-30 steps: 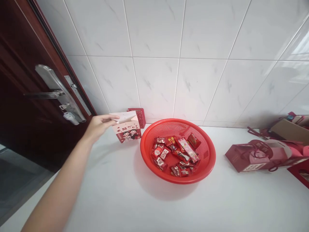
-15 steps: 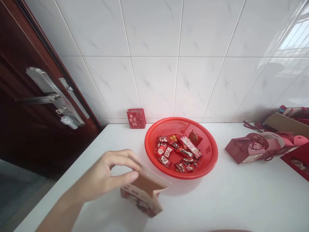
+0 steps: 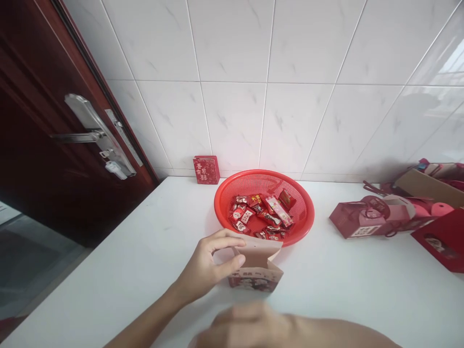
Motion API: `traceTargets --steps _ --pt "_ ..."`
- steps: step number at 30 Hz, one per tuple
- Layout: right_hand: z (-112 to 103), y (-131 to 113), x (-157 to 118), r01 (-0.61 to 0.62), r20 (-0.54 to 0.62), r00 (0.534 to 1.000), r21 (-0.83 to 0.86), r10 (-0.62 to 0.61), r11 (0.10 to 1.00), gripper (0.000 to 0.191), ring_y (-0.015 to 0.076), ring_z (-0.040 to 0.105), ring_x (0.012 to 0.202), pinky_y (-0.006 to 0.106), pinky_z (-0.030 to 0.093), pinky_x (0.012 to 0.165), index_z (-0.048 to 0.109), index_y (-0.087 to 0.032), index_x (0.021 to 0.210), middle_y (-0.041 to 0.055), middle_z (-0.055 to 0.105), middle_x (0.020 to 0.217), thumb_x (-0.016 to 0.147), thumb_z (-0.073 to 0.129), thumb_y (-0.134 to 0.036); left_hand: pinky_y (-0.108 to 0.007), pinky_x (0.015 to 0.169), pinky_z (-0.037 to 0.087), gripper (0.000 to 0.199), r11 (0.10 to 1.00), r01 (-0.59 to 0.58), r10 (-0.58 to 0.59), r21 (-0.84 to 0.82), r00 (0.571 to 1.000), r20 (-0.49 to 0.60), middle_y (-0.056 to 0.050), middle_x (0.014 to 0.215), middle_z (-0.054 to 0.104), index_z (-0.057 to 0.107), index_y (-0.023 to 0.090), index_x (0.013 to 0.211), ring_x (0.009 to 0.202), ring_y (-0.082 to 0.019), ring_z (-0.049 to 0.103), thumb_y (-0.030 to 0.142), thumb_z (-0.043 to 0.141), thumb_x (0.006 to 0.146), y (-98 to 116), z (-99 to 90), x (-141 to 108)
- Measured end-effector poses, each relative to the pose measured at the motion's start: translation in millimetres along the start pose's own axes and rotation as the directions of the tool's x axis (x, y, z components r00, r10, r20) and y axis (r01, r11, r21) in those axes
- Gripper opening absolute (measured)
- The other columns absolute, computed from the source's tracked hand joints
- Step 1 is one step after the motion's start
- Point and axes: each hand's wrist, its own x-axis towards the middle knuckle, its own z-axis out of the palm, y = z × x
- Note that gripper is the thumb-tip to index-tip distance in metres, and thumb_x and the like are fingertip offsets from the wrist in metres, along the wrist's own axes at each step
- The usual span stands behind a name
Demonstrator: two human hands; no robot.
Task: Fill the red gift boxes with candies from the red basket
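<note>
My left hand (image 3: 213,261) has its thumb and fingers on the left side of a small paper box (image 3: 255,280), whose top stands open. The box is upright on the white table, with a printed red front and a plain pale inside. Just behind it sits a round red basket (image 3: 309,212) holding several wrapped candies (image 3: 277,210). Low in the picture, my right hand (image 3: 246,326) is blurred by motion in front of the box; whether its fingers hold anything cannot be made out.
A small red box (image 3: 206,170) stands by the tiled wall. On the right are a dark pink gift box (image 3: 357,220), a red box (image 3: 440,241) and a cardboard box (image 3: 427,186) with things inside. A dark red door (image 3: 54,96) is at left.
My left hand and the paper box have moved right, and the box now faces more to the front. My right hand has come into view at the bottom.
</note>
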Motion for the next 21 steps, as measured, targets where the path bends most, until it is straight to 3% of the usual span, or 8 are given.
traceTargets --steps 1,4,6,8,11,14,21 --pt "-18.4 -1.1 -2.2 -0.056 -0.134 0.99 -0.088 0.043 0.995 0.021 0.0159 0.075 0.098 0.024 0.061 0.086 0.069 -0.033 0.12 0.0 0.078 0.105 0.101 0.058 -0.033 -0.038 0.093 0.059 0.019 1.0 -0.003 0.003 -0.014 1.0 -0.018 -0.007 0.105 0.076 0.083 0.029 0.099 0.099 -0.026 0.072 0.033 0.077 0.082 0.3 5.7 0.0" --pt "-67.2 3.6 -12.6 -0.198 -0.301 0.942 -0.146 0.147 0.969 0.039 0.0251 0.07 0.115 0.043 0.059 0.097 0.057 -0.02 0.136 0.012 0.075 0.116 0.097 0.054 -0.015 -0.04 0.097 0.057 0.022 0.999 -0.041 0.04 -0.023 0.998 -0.048 -0.007 0.112 0.075 0.081 0.03 0.104 0.107 -0.026 0.07 0.031 0.076 0.082 3.7 21.6 0.0" --pt "-87.7 11.2 -24.7 -0.404 -0.428 0.86 -0.238 0.278 0.883 0.033 0.0244 0.071 0.109 0.043 0.059 0.094 0.06 -0.022 0.127 0.0107 0.075 0.114 0.095 0.059 -0.013 -0.04 0.099 0.056 0.025 0.998 -0.066 0.066 0.015 0.997 -0.049 -0.007 0.115 0.074 0.08 0.03 0.108 0.11 -0.026 0.069 0.027 0.073 0.084 7.4 29.8 0.5" --pt "-97.8 18.2 -39.8 -0.541 -0.482 0.793 -0.275 0.373 0.795 0.029 0.0258 0.071 0.104 0.042 0.061 0.087 0.062 -0.023 0.121 0.01 0.075 0.111 0.093 0.066 -0.021 -0.04 0.099 0.056 0.027 0.996 -0.078 0.08 0.048 0.996 -0.04 -0.007 0.115 0.074 0.078 0.029 0.11 0.109 -0.025 0.069 0.024 0.071 0.084 11.4 35.4 1.5" --pt "-100.7 23.0 -59.2 -0.644 -0.455 0.733 -0.225 0.506 0.731 0.028 0.0257 0.071 0.097 0.039 0.061 0.079 0.063 -0.023 0.118 0.0095 0.075 0.109 0.091 0.07 -0.028 -0.038 0.097 0.057 0.028 0.995 -0.083 0.084 0.052 0.996 -0.012 -0.007 0.113 0.073 0.077 0.027 0.111 0.108 -0.024 0.069 0.023 0.07 0.084 16.8 40.0 3.3" --pt "-99.7 22.8 -65.6 -0.674 -0.423 0.71 -0.179 0.563 0.717 0.03 0.0242 0.071 0.093 0.038 0.06 0.079 0.063 -0.022 0.116 0.0084 0.075 0.107 0.089 0.073 -0.032 -0.037 0.095 0.057 0.028 0.995 -0.084 0.083 0.06 0.996 0.017 -0.006 0.11 0.073 0.078 0.029 0.109 0.105 -0.023 0.069 0.022 0.071 0.083 21.0 41.9 4.7" --pt "-100.1 24.5 -56.6 -0.636 -0.371 0.749 -0.172 0.549 0.752 0.02 0.0224 0.069 0.085 0.037 0.059 0.074 0.063 -0.021 0.111 0.006 0.074 0.095 0.091 0.064 -0.022 -0.033 0.087 0.06 0.014 0.997 0.014 -0.016 0.078 0.999 0.031 -0.006 0.1 0.073 0.082 0.031 0.094 0.095 -0.023 0.072 0.029 0.073 0.083 24.7 41.6 11.7"
